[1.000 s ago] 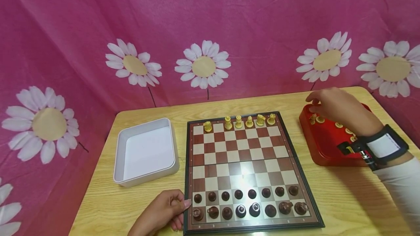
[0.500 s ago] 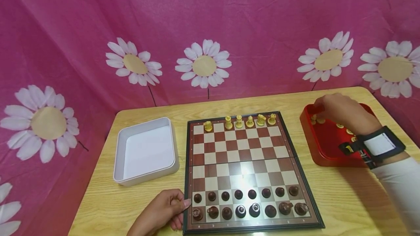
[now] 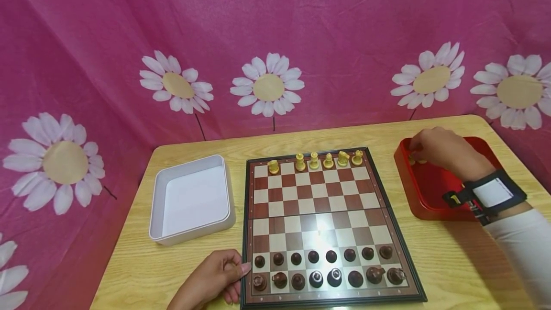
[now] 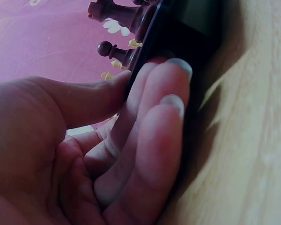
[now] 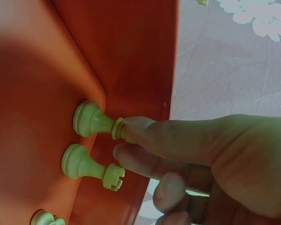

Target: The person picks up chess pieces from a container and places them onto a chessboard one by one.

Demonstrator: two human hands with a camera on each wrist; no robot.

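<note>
My left hand (image 3: pixel 214 275) grips the left edge of the chessboard (image 3: pixel 292 224), thumb at the top edge and fingers curled against its side and underside. In the right wrist view, my right hand (image 5: pixel 201 159) pinches a pale yellow chess piece (image 5: pixel 89 119) by its upper part. Its ringed collar shows, but the head is hidden by the fingertips. The piece stands in a corner of the red box (image 3: pixel 406 181). Close beside it is a pale yellow rook (image 5: pixel 82 164), and part of another pale piece (image 5: pixel 44 218) shows lower down.
Dark pawns (image 3: pixel 313 256) and a dark back row (image 3: pixel 298 280) line the board's near side. Several pale yellow pieces (image 3: pixel 314 160) stand along its far row. A white box (image 3: pixel 195 200) sits on the wooden table (image 3: pixel 133 262), with a pink flowered cloth (image 3: pixel 336 61) behind.
My right hand has reached down into the red box's far left corner, its fingers coming onto a pale piece. The left hand has stayed at the board's edge.
</note>
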